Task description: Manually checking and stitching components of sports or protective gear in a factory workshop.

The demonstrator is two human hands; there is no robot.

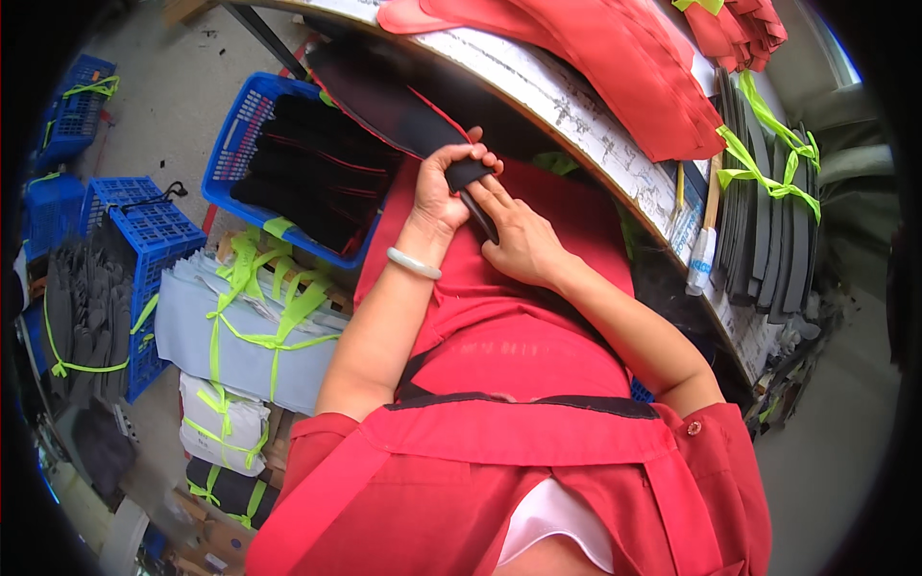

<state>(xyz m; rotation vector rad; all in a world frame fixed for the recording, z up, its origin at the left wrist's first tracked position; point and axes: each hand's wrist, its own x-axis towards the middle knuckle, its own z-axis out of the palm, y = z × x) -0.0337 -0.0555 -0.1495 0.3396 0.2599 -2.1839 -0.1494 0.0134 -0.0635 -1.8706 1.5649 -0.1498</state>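
A long black fabric piece [389,101] with thin red edging stretches from my hands toward the table's underside at upper left. Closed around its near end is my left hand [444,192], with a pale bangle on that wrist. My right hand [523,235] meets it there, fingertips pressed on the fabric beside the left fingers. A narrow dark length, seemingly the folded end of the piece, runs between the right fingers and thumb; its far side is hidden. Both hands are above the red apron [499,355] on my lap.
A blue crate [219,158] of black red-edged pieces stands at left. Below it are tied light-blue bundles [192,322] and more blue crates [158,226]. On the white worktable [519,72] lie coral fabric stacks [615,82], a brush-like tool [706,254] and tied dark strips [759,230].
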